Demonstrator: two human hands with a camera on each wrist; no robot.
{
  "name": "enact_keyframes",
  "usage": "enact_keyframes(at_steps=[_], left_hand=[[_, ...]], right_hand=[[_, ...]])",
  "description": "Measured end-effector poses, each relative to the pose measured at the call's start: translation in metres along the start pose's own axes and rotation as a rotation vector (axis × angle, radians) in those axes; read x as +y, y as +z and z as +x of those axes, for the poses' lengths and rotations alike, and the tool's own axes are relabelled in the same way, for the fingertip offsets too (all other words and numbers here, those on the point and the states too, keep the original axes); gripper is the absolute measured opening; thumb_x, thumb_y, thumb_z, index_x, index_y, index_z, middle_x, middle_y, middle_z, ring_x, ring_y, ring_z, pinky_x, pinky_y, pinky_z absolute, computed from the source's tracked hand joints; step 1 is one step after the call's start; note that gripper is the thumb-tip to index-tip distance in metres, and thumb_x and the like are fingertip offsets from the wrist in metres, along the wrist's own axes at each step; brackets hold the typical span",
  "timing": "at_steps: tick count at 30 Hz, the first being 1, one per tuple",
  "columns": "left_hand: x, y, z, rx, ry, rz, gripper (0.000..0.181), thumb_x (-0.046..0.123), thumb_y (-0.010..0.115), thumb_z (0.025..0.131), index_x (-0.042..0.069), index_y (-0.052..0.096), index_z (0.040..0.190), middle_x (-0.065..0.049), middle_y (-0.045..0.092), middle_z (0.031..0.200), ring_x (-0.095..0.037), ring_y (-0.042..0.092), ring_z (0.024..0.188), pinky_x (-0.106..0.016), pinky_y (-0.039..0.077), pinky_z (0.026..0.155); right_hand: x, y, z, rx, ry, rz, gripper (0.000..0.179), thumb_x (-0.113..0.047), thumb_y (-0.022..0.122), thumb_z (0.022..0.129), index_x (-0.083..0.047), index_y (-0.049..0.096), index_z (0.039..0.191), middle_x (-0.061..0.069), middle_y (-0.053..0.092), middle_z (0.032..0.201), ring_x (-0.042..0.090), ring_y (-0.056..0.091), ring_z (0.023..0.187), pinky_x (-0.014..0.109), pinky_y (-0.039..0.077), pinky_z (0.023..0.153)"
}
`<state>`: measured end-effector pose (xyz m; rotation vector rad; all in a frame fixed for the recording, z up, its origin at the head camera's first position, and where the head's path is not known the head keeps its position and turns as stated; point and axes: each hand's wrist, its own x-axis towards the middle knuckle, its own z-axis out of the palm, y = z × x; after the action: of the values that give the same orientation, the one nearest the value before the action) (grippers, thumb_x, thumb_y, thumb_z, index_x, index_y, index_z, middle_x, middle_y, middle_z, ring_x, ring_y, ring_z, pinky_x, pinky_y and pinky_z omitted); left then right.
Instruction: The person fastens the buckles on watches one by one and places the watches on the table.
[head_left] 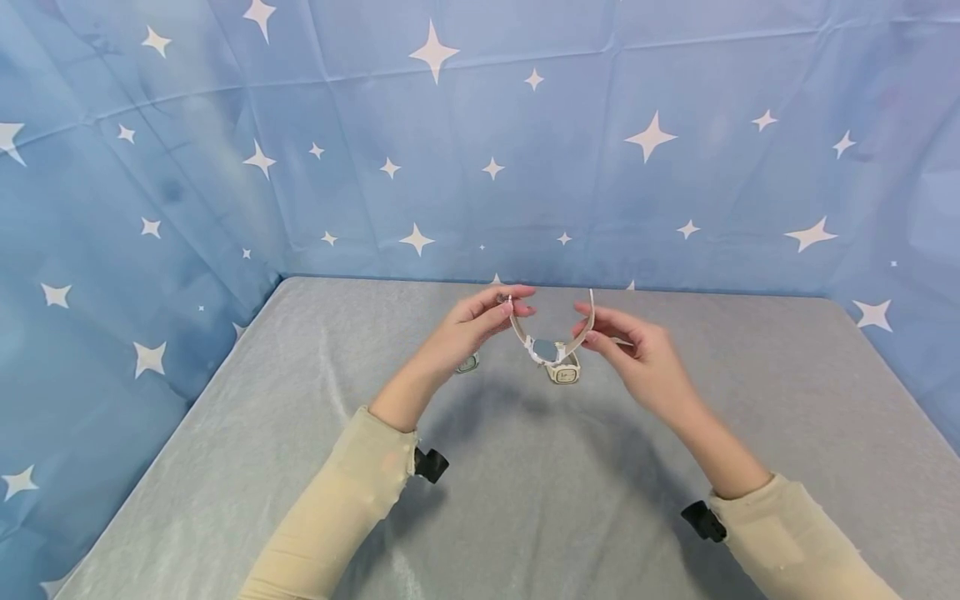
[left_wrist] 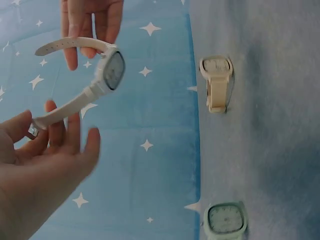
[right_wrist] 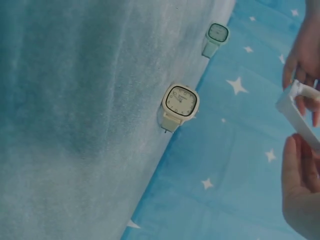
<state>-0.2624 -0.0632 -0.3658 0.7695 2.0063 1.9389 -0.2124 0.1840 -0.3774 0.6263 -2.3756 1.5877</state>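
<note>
A white wristwatch (head_left: 546, 352) with its strap undone is held up above the table between both hands. My left hand (head_left: 468, 327) pinches the buckle end of the strap between thumb and fingers; the buckle (left_wrist: 33, 131) shows in the left wrist view. My right hand (head_left: 641, 354) grips the other strap half, the one with holes, thumb on one side and fingers on the other. The watch face hangs lowest, the two strap halves rising from it. Below, a cream watch (head_left: 566, 375) stands on the table, partly overlapped by the white one in the head view.
A pale green watch (left_wrist: 225, 220) stands to the left of the cream one, mostly hidden by the left hand in the head view. The grey cloth-covered table (head_left: 525, 500) ends at a blue curtain (head_left: 465, 167) with white stars at its back and sides.
</note>
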Motion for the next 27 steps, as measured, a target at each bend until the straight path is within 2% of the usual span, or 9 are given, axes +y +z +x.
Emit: enact_keyframes(at_steps=[3,6,8,11,13,15,18,22,27], left_hand=[[-0.0019,0.0008,0.0006,-0.009,-0.007,-0.120,0.038,0.005,0.043,0.105,-0.005,0.049,0.141,-0.007,0.067,0.108,-0.027,0.062,0.123,-0.038,0.044,0.113],[-0.0040,0.0014,0.0009,0.007,-0.010,-0.157,0.038,0.003,0.045,0.104,-0.006,0.047,0.142,0.001,0.068,0.105,-0.017,0.066,0.113,-0.038,0.046,0.111],[-0.0060,0.0018,0.0012,0.030,-0.009,-0.165,0.034,0.002,0.046,0.103,-0.005,0.048,0.137,-0.010,0.071,0.111,-0.011,0.067,0.108,-0.037,0.047,0.110],[-0.0080,0.0026,0.0013,0.069,-0.016,-0.182,0.020,0.001,0.050,0.101,0.001,0.053,0.122,-0.027,0.066,0.125,-0.016,0.070,0.107,-0.037,0.048,0.109],[-0.0078,0.0033,0.0012,0.086,-0.022,-0.171,0.016,0.001,0.053,0.100,0.003,0.056,0.115,-0.030,0.061,0.131,-0.016,0.071,0.105,-0.036,0.048,0.108],[-0.0067,0.0043,0.0009,0.098,-0.028,-0.153,0.016,0.000,0.057,0.098,0.004,0.060,0.114,-0.027,0.064,0.128,-0.017,0.072,0.105,-0.036,0.050,0.107],[-0.0048,0.0064,0.0005,0.114,-0.031,-0.115,0.021,0.002,0.062,0.096,0.000,0.063,0.116,-0.018,0.071,0.120,-0.015,0.072,0.102,-0.034,0.051,0.105],[-0.0040,0.0086,0.0004,0.138,-0.048,-0.094,0.025,0.004,0.065,0.094,-0.002,0.066,0.118,-0.007,0.076,0.109,-0.025,0.070,0.107,-0.034,0.051,0.104],[-0.0045,0.0095,0.0003,0.157,-0.083,-0.067,0.029,0.007,0.066,0.094,-0.001,0.067,0.122,-0.010,0.074,0.113,-0.011,0.070,0.099,-0.036,0.050,0.106]], right_hand=[[0.0000,0.0002,-0.0004,0.003,-0.010,-0.006,0.035,-0.003,0.059,0.099,-0.004,0.062,0.133,-0.023,0.069,0.097,-0.003,0.068,0.095,0.012,0.054,0.087],[0.0005,0.0001,-0.0007,0.002,-0.014,-0.005,0.035,-0.002,0.059,0.098,-0.004,0.062,0.133,-0.023,0.069,0.097,-0.003,0.068,0.095,0.012,0.054,0.087],[0.0005,0.0002,-0.0007,-0.003,-0.005,-0.010,0.035,-0.003,0.059,0.099,-0.005,0.062,0.134,-0.021,0.069,0.097,-0.004,0.068,0.095,0.012,0.054,0.087],[0.0000,0.0010,-0.0006,-0.016,0.006,-0.034,0.036,-0.004,0.059,0.099,-0.005,0.062,0.134,-0.005,0.074,0.100,-0.006,0.067,0.097,0.011,0.053,0.087],[-0.0005,0.0017,-0.0006,-0.023,0.009,-0.053,0.036,-0.004,0.059,0.099,-0.005,0.062,0.135,0.007,0.075,0.102,-0.007,0.066,0.098,0.010,0.053,0.087],[-0.0007,0.0025,-0.0006,-0.025,0.000,-0.072,0.036,-0.004,0.060,0.098,-0.005,0.062,0.135,0.017,0.074,0.103,-0.008,0.066,0.098,0.010,0.052,0.086],[-0.0001,0.0034,-0.0006,-0.027,-0.021,-0.098,0.036,-0.003,0.060,0.098,-0.004,0.062,0.134,0.016,0.075,0.102,-0.009,0.065,0.097,0.009,0.053,0.084],[0.0009,0.0043,-0.0010,-0.031,-0.048,-0.132,0.037,-0.002,0.061,0.097,-0.004,0.063,0.133,0.016,0.075,0.103,-0.010,0.064,0.097,0.009,0.053,0.082],[0.0015,0.0046,-0.0018,-0.034,-0.055,-0.166,0.035,-0.002,0.063,0.096,-0.003,0.064,0.131,0.016,0.075,0.102,-0.004,0.067,0.096,0.009,0.054,0.081]])
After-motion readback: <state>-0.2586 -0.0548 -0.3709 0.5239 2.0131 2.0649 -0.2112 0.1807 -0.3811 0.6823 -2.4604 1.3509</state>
